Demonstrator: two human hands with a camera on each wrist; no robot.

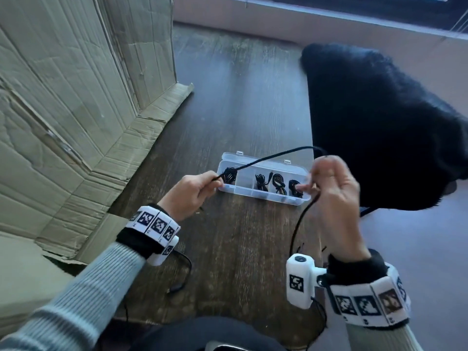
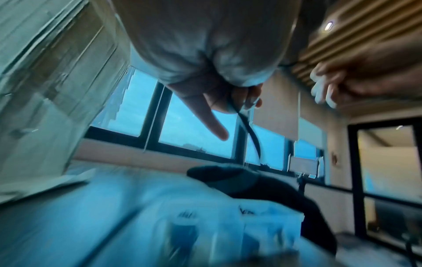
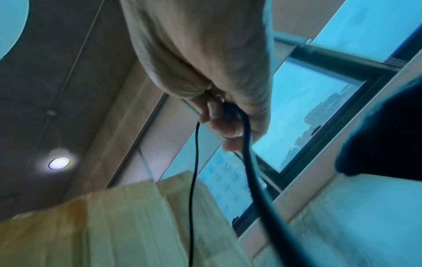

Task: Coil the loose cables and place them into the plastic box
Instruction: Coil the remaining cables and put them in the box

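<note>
Leftmost, our left hand (image 1: 192, 196) pinches one end of a black cable (image 1: 268, 158), likely as the coil's anchor. Behind it, on the table (image 1: 240, 110), lies the open plastic box (image 1: 293, 171). Our right hand (image 1: 334, 196) grips the cable's middle, its slack hanging.

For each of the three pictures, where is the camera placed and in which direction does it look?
Head: on the head, looking down at the plastic box, both hands and sleeves.
Left wrist: under the left hand, looking forward and up at windows; it grips the black cable.
Right wrist: under the right hand, looking up at the ceiling and window.
Shared: all three show the black cable; head and left wrist show both hands.
</note>
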